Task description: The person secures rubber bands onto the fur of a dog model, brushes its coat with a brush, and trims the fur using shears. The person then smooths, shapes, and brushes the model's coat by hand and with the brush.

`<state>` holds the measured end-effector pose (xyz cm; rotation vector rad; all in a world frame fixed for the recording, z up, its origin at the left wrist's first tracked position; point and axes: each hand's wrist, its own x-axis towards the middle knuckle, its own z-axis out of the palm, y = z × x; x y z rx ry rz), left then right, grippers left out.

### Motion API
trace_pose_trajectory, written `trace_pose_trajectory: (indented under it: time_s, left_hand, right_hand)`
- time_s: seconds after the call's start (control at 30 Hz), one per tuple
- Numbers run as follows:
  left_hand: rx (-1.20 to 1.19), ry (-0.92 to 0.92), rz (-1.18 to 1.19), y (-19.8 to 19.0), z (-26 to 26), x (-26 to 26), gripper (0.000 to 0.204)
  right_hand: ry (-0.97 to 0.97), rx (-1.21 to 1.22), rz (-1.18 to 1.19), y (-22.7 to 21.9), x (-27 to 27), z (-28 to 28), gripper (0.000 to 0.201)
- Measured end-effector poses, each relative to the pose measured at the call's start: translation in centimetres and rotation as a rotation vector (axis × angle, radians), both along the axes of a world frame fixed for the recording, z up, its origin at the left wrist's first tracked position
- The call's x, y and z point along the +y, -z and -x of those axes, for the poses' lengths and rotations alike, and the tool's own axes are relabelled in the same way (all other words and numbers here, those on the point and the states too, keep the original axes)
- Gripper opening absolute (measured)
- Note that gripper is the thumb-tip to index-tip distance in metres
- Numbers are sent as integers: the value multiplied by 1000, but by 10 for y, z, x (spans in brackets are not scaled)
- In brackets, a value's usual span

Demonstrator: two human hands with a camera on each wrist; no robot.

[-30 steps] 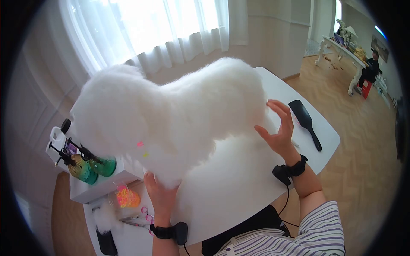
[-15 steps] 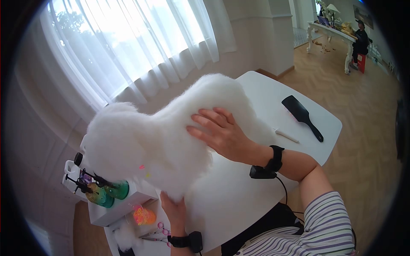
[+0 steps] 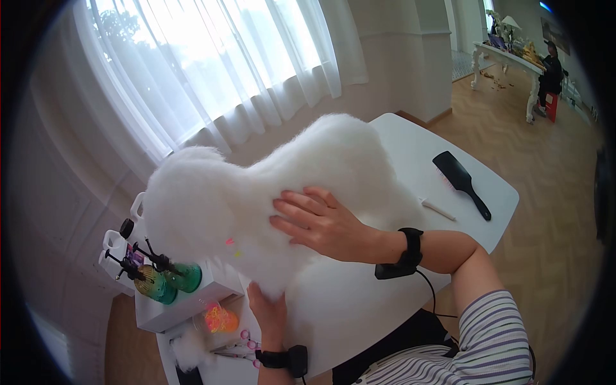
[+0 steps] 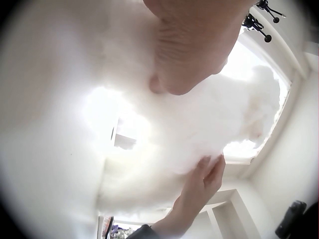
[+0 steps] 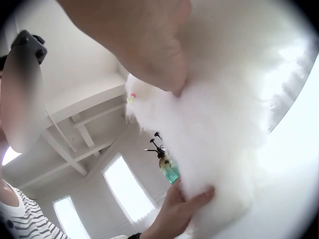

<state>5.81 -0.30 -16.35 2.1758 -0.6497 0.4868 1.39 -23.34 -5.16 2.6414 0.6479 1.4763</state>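
Note:
A big fluffy white dog-shaped figure (image 3: pixel 327 151) stands on the white table, its head end to the left. A small pink clip (image 3: pixel 230 242) and a green one show in the fur near the neck. My left hand (image 3: pixel 269 316) holds the lower front leg (image 5: pixel 202 174), thumb on one side and fingers on the other. Higher up, my right hand (image 3: pixel 327 230) rests on the flank with its fingers stretched out over the fur. Both hands sink slightly into the fluff, which hides some fingertips.
A black paddle brush (image 3: pixel 457 176) and a thin pale-handled tool (image 3: pixel 438 208) lie on the right. Two green pump bottles (image 3: pixel 154 283) stand on a white box (image 3: pixel 215 301) at left. Nearby are colourful bands (image 3: pixel 220 318), scissors (image 3: pixel 234 351) and loose fluff (image 3: pixel 188 350).
My right hand has moved from beside the rear end, leftward onto the flank, then slightly further toward the chest. The left hand stays at the front leg. The head view has shifted.

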Motion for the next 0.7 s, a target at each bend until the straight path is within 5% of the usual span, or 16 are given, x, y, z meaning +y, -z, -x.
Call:
trace_pose_trajectory:
  time_s: [0.4,0.7]
  left_hand:
    - [-26,-28,16,1,0,-3,48]
    - [17,1,101,5,-2,-3,48]
  right_hand:
    - [-253,-8,-435,-59,14,-38,47]
    - [-339,212,-429,-55,24,-46,38]
